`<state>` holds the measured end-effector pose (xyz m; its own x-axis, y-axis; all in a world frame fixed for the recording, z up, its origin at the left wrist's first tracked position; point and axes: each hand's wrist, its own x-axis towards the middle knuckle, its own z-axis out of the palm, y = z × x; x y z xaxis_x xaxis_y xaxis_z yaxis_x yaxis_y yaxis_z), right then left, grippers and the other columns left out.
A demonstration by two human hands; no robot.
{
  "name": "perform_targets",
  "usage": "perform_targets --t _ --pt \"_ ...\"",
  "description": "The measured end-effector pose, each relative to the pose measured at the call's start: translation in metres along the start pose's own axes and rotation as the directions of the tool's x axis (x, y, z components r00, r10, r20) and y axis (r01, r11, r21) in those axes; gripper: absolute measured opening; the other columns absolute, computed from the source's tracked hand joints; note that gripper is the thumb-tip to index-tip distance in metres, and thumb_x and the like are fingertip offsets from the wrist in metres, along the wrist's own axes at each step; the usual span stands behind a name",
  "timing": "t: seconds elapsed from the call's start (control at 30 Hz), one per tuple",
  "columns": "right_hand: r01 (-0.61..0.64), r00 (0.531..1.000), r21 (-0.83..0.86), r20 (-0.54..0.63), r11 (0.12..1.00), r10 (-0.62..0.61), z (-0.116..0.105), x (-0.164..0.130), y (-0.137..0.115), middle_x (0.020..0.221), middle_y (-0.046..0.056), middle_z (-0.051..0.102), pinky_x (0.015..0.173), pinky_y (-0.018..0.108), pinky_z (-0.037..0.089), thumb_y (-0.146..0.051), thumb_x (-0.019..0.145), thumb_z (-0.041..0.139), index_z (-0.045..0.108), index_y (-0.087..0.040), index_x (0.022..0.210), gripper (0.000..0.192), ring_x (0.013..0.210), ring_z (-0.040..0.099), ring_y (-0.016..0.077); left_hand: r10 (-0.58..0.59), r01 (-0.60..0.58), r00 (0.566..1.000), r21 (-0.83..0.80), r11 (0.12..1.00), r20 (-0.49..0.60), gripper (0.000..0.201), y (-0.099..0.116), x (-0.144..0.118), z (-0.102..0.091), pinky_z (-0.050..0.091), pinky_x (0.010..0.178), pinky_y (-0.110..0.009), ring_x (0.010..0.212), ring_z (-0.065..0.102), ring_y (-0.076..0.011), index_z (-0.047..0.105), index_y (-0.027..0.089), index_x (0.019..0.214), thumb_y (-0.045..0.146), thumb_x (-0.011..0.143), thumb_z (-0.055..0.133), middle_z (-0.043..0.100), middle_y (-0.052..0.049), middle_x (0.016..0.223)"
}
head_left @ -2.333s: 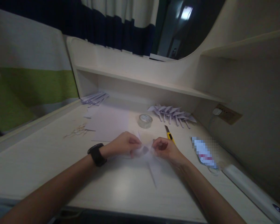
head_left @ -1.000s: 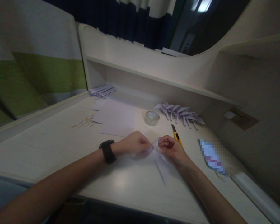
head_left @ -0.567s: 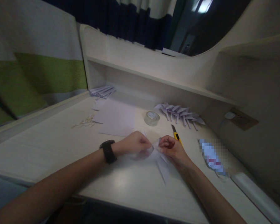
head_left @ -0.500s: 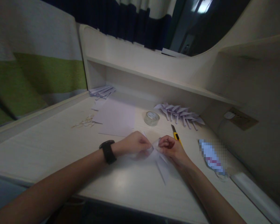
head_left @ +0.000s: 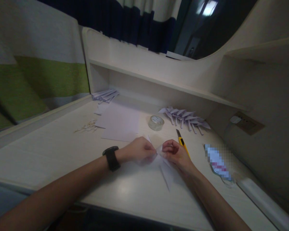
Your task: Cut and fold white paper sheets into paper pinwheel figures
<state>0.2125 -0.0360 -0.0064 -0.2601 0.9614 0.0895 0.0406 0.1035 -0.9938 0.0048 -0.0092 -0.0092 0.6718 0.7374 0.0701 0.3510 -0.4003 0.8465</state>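
Between my hands, above the front of the desk, is a white paper pinwheel (head_left: 167,175) with folded, pointed blades; its centre is partly covered by fingers. My left hand (head_left: 142,150), with a black watch on the wrist, is closed, pinching the pinwheel near its middle. On the other side my right hand (head_left: 177,156) grips the paper between thumb and fingers, the other fingers curled. A yellow utility knife (head_left: 182,141) lies just beyond my right hand with its blade end pointing away. A roll of clear tape (head_left: 156,123) rests on the desk behind both hands.
Finished-looking paper pinwheels (head_left: 185,118) lie in a row at the back right. Paper sheets (head_left: 120,120), a pile of paper sticks (head_left: 105,95) and small pale strips (head_left: 86,126) lie left. A pixelated blue packet (head_left: 218,163) sits right, below a wall socket (head_left: 249,123).
Both hands stay almost in place on the pinwheel, with only slight finger movement. The whole view has shifted very slightly; the other things lie as before.
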Motion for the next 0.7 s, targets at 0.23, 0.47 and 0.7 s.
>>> perform_targets --t 0.23,0.47,0.7 --pt "0.037 0.998 -0.050 -0.045 0.998 -0.040 -0.0006 0.0020 0.0083 0.081 0.002 0.064 0.058 0.023 0.046 -0.029 0.056 0.083 0.058 -0.020 0.084 0.039 0.072 0.060 0.0143 0.023 -0.023 0.999 0.017 1.000 -0.026 0.027 -0.0009 -0.0007 0.0016 0.037 0.048 -0.019 0.047 0.054 -0.0102 0.067 0.012 0.065 0.026 0.079 0.048 0.060 -0.002 0.053" --pt "-0.053 0.999 -0.059 -0.004 0.997 0.053 0.0020 -0.0003 0.0046 0.067 -0.002 0.062 0.038 0.018 0.033 -0.035 0.061 0.080 0.052 -0.021 0.084 0.039 0.047 0.050 0.0081 0.023 -0.022 1.000 0.046 0.999 -0.021 0.028 0.0009 -0.0011 0.0025 0.034 0.046 -0.018 0.044 0.049 -0.0087 0.063 0.012 0.061 0.025 0.079 0.046 0.055 0.001 0.049" --pt "0.032 0.999 -0.028 -0.020 0.999 -0.033 0.0025 0.0008 0.0086 0.076 0.000 0.063 0.050 0.020 0.041 -0.030 0.058 0.082 0.055 -0.021 0.085 0.040 0.063 0.058 0.0117 0.110 -0.093 0.991 0.188 0.978 -0.081 0.024 0.0040 -0.0021 0.0055 0.029 0.047 -0.019 0.047 0.047 -0.0079 0.066 0.012 0.061 0.019 0.076 0.049 0.056 0.002 0.051"
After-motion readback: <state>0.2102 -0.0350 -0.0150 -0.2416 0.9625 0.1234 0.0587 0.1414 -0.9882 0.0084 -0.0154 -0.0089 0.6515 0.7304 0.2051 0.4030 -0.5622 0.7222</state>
